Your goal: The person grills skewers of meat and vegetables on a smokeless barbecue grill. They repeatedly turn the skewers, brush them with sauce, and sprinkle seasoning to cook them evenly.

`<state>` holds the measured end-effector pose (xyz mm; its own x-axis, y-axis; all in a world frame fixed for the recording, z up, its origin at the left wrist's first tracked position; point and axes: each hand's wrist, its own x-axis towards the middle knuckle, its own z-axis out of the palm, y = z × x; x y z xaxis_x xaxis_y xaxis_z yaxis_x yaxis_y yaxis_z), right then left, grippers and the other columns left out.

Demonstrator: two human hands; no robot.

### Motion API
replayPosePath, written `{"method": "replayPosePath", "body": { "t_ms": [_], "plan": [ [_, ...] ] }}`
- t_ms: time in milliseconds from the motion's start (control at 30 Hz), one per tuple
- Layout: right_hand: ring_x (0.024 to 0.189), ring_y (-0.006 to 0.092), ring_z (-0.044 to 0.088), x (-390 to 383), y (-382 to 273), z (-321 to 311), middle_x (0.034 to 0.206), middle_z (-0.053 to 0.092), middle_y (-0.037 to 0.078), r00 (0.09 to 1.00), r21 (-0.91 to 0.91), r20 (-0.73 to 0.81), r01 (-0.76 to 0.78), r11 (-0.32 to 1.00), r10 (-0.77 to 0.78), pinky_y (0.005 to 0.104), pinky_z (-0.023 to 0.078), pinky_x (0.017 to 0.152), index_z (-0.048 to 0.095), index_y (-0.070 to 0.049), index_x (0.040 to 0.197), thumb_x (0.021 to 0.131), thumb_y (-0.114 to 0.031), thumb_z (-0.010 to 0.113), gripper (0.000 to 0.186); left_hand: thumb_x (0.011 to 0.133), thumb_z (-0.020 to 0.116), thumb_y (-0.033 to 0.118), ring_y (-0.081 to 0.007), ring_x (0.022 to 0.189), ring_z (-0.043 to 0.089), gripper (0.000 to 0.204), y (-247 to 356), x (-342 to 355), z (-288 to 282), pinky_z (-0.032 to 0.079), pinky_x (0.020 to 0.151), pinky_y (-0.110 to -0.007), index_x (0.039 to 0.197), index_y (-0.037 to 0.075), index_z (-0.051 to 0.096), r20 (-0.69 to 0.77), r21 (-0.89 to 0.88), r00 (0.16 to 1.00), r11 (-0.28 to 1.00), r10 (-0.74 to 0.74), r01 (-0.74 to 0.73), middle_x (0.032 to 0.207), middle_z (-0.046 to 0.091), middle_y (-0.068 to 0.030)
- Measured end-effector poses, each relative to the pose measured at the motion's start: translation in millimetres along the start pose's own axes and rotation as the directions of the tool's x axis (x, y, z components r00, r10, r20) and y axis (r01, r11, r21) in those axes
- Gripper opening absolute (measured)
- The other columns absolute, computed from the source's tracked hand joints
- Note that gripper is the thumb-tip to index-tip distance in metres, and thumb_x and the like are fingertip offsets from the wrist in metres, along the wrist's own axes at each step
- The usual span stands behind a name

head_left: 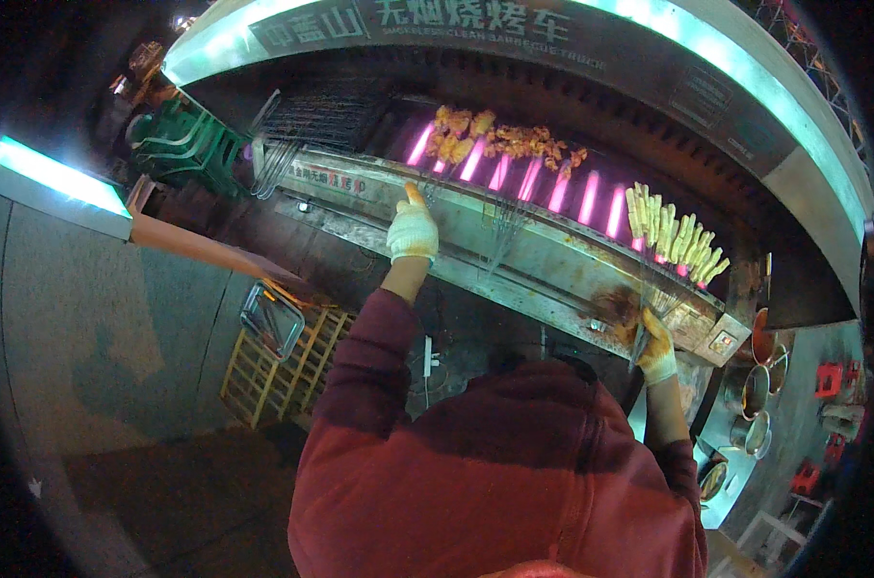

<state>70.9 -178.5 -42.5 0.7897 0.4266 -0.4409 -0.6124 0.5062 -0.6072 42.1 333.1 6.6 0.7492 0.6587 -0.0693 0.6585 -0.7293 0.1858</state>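
My left hand (pixel 414 228), in a whitish glove with orange-stained fingertips, is at the grill's (pixel 552 252) front rim. Its fingers are pressed together; whether a skewer end is between them I cannot make out. Just beyond it, browned meat skewers (pixel 519 142) lie over pink-glowing heating bars (pixel 588 197). My right hand (pixel 656 349), in a similar yellow-stained glove, is closed round thin metal skewers (pixel 641 323) at the grill's right front. Pale food skewers (pixel 670 229) stand in a row above it. More bare metal skewer ends (pixel 504 226) hang over the front rim.
A dark wire rack (pixel 323 118) covers the grill's left end, near green stacked stools (pixel 188 144). A hood (pixel 591 43) overhangs the back. Round metal pots (pixel 753 390) stand at the right. A metal tray (pixel 273 318) rests on a yellow slatted crate (pixel 287 371) at the left.
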Motion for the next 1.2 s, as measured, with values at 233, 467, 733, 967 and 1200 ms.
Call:
{"method": "replayPosePath", "body": {
  "t_ms": [233, 467, 733, 967, 1200],
  "plan": [
    [0.080, 0.0244, 0.069, 0, 1, -9, 0.089, 0.068, 0.008, 0.999, 0.038, 0.046, -0.030, 0.999, 0.028, 0.0504, 0.061, 0.079, 0.064, -0.003, 0.119, 0.098, -0.025, 0.065, 0.031, 0.094, 0.057, 0.015, -0.0406, 0.106, 0.068, 0.078, 12, -2, -8, 0.057, 0.086, -0.048, 0.158, 0.003, 0.014, -0.002, -0.008, 1.000, 1.000, -0.017, 0.017, 0.125, 0.057, -0.0253],
    [0.081, 0.0252, 0.067, 0, 1, 2, 0.090, 0.067, 0.010, 0.996, 0.034, 0.060, -0.061, 0.998, 0.059, 0.0462, 0.058, 0.078, 0.063, -0.003, 0.111, 0.099, -0.025, 0.064, 0.025, 0.093, 0.064, 0.020, -0.0409, 0.107, 0.067, 0.086, 11, -1, -9, 0.056, 0.087, -0.049, 0.158, 0.003, 0.012, -0.007, -0.036, 0.999, 0.999, -0.038, 0.038, 0.126, 0.056, -0.0249],
    [0.102, 0.0300, 0.067, -14, -12, 64, 0.114, 0.068, 0.013, 0.940, 0.051, 0.340, 0.024, 0.998, -0.040, 0.0455, 0.057, 0.087, 0.060, 0.001, 0.127, 0.098, -0.024, 0.064, 0.039, 0.085, 0.074, 0.034, -0.0422, 0.123, 0.053, 0.095, 18, -21, -31, 0.047, 0.101, -0.051, 0.156, 0.000, 0.021, -0.060, 0.126, 0.998, 0.992, 0.019, -0.011, 0.134, 0.052, -0.0286],
    [0.094, 0.0239, 0.072, 7, 2, 9, 0.108, 0.072, 0.009, 0.994, -0.037, 0.109, 0.005, 0.999, -0.001, 0.0425, 0.059, 0.089, 0.066, -0.002, 0.119, 0.098, -0.015, 0.066, 0.025, 0.089, 0.070, 0.035, -0.0431, 0.116, 0.055, 0.077, 113, -154, -36, 0.044, 0.102, -0.050, 0.147, -0.004, 0.037, -0.039, -0.487, 0.857, 0.739, 0.514, -0.465, 0.128, 0.055, -0.0279],
    [0.097, 0.0227, 0.067, 22, 22, 22, 0.114, 0.070, 0.009, 0.990, -0.237, 0.090, 0.128, 0.963, -0.109, 0.0372, 0.055, 0.084, 0.065, -0.004, 0.121, 0.098, -0.021, 0.067, 0.029, 0.088, 0.067, 0.025, -0.0491, 0.108, 0.060, 0.079, 230, -257, 56, 0.050, 0.090, -0.053, 0.147, -0.005, 0.023, 0.253, -0.523, 0.742, 0.733, 0.621, -0.435, 0.116, 0.057, -0.0347]
  ]
}}
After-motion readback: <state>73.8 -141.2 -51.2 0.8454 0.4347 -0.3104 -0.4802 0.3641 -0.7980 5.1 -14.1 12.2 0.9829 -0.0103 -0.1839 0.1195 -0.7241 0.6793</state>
